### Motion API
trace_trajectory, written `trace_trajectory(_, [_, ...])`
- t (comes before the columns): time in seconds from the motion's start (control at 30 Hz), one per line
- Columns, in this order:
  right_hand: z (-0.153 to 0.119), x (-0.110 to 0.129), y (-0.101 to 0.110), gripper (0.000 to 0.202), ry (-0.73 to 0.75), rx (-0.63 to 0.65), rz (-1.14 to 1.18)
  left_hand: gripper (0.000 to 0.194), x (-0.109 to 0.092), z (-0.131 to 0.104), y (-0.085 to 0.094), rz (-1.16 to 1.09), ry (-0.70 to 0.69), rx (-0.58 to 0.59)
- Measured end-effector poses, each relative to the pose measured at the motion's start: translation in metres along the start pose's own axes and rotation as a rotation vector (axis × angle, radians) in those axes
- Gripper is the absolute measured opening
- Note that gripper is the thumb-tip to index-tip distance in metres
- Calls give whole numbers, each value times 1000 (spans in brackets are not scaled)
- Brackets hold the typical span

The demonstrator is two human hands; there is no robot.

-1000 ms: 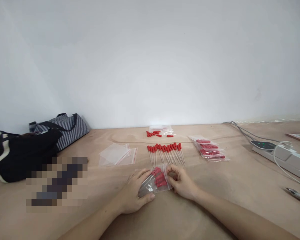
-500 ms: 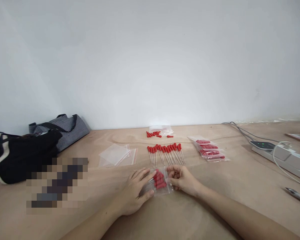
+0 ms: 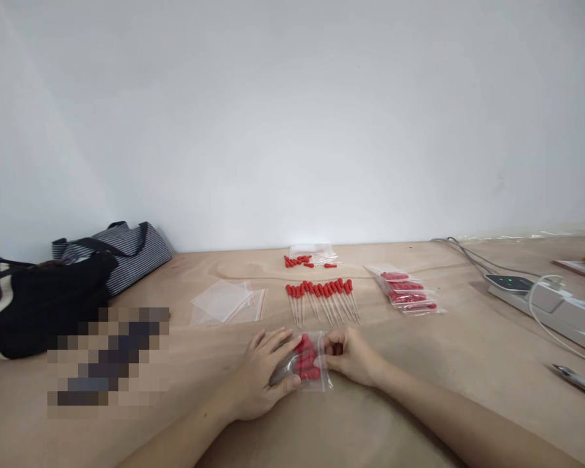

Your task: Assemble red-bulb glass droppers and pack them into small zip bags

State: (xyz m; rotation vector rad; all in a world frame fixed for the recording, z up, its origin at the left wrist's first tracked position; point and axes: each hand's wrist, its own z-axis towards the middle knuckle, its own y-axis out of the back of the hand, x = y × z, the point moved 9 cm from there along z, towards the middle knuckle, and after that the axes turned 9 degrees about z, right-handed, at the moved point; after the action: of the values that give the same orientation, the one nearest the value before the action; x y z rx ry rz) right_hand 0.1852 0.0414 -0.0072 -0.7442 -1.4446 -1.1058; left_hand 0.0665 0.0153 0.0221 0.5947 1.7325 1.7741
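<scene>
A clear zip bag [image 3: 323, 381] with several red-bulbed droppers [image 3: 308, 361] lies on the table in front of me. My left hand [image 3: 268, 374] rests over the left part of the bag, fingers spread, index fingertip and thumb at the red bulbs. The dropper tubes are largely hidden beneath that hand. At the bag's right edge, my right hand [image 3: 351, 357] is closed in a pinch by the opening strip. Just beyond the hands lies a row of loose droppers [image 3: 322, 296], bulbs pointing away from me.
Flat bags [image 3: 227, 302] lie to the left of the row. Filled bags [image 3: 407, 292] overlap at the right. Behind are loose red bulbs [image 3: 297, 261] and a bag of tubes [image 3: 316, 252]. A power strip [image 3: 556, 315], a pen [image 3: 578, 383] and a black bag [image 3: 53, 305] flank the work.
The zip bag's right side has turned slightly and dropped toward me. My right hand has shifted a little along its edge; the left stays spread on the bag.
</scene>
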Motion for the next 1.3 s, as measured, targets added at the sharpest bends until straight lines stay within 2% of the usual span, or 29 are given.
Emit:
trace_trajectory(0.1, [-5, 13, 2, 19, 95, -82, -221, 55, -1, -2, 0, 18, -38, -15])
trace_trajectory(0.2, [-5, 17, 0, 16, 129, -34, -280, 54, 0, -4, 5, 77, -114, -49])
trace_trajectory(0.27, [-4, 17, 3, 16, 128, -21, -264, 50, 6, -3, 11, 138, -166, -76])
trace_trajectory(0.4, [-4, 25, 16, 12, 212, -109, -373, 35, 25, -3, 23, 255, -241, -145])
trace_trajectory(0.47, [-4, 32, 13, 17, 292, -98, -482, 38, 37, -5, 30, 274, -224, -225])
trace_trajectory(0.57, [-2, 38, 3, 33, 375, -53, -644, 37, 51, -18, 43, 173, -115, -434])
trace_trajectory(0.63, [3, 42, -2, 40, 429, -58, -766, 25, 48, -28, 45, 65, -89, -511])
trace_trajectory(0.67, [6, 44, -4, 41, 465, -66, -829, 23, 41, -30, 43, 28, -111, -513])
trace_trajectory(0.73, [12, 46, -11, 34, 552, -67, -942, 31, 22, -32, 39, 9, -179, -495])
trace_trajectory(0.77, [14, 47, -15, 29, 602, -59, -988, 30, 13, -33, 38, 24, -212, -505])
trace_trajectory(0.87, [17, 47, -26, 20, 744, -38, -1077, 10, -5, -33, 43, 162, -312, -589])
trace_trajectory(0.9, [17, 48, -28, 20, 782, -41, -1091, 13, -8, -32, 44, 224, -350, -612])
trace_trajectory(0.97, [16, 49, -31, 21, 844, -55, -1101, 21, -10, -33, 46, 352, -432, -652])
trace_trajectory(1.07, [12, 53, -35, 24, 927, -72, -1108, 25, -1, -34, 46, 500, -489, -683])
trace_trajectory(1.2, [12, 59, -41, 26, 1017, -122, -1135, 24, 13, -31, 48, 558, -439, -684])
trace_trajectory(1.3, [16, 62, -43, 24, 1036, -168, -1157, 24, 16, -29, 47, 578, -414, -681])
